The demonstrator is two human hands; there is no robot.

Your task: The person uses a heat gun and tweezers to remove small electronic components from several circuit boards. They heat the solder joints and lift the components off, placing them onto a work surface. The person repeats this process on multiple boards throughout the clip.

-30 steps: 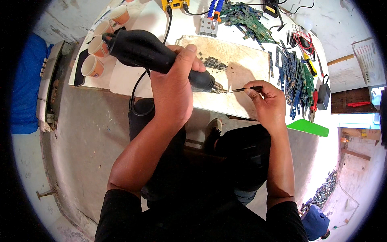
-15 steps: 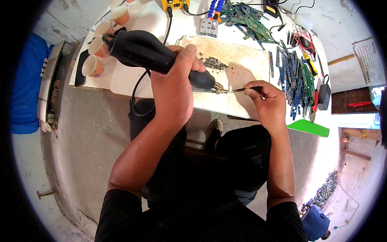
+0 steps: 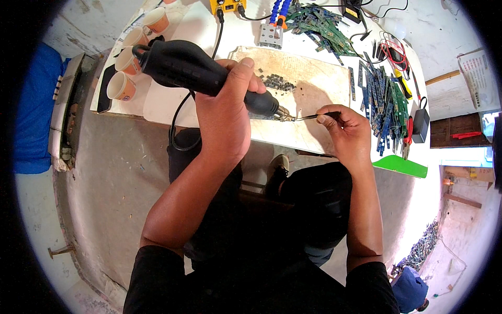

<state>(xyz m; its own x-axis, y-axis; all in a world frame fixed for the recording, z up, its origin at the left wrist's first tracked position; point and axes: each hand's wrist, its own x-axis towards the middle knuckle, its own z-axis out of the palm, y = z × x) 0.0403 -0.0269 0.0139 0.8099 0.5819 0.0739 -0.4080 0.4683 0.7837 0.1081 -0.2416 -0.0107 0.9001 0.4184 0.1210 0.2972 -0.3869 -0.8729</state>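
Observation:
My left hand [image 3: 224, 118] is wrapped around a black hot air gun [image 3: 183, 68], which points right and slightly down. Its metal nozzle [image 3: 283, 113] ends over the near part of a stained, pale work board [image 3: 325, 73]. In my right hand [image 3: 349, 135], thumb and fingers pinch dark tweezers [image 3: 309, 116], whose thin tips reach left to just beside the nozzle. Whatever lies under the nozzle and tips is too small to make out. Behind the nozzle, small dark chips [image 3: 280, 82] lie scattered on the board.
Heaps of narrow circuit board strips [image 3: 384, 99] and green strips [image 3: 327, 31] lie right and behind. Paper cups [image 3: 121, 86] line the left edge. A yellow unit [image 3: 228, 5], a metal block [image 3: 271, 35], a green sheet [image 3: 401, 166] and a black adapter [image 3: 420, 125] also surround the board.

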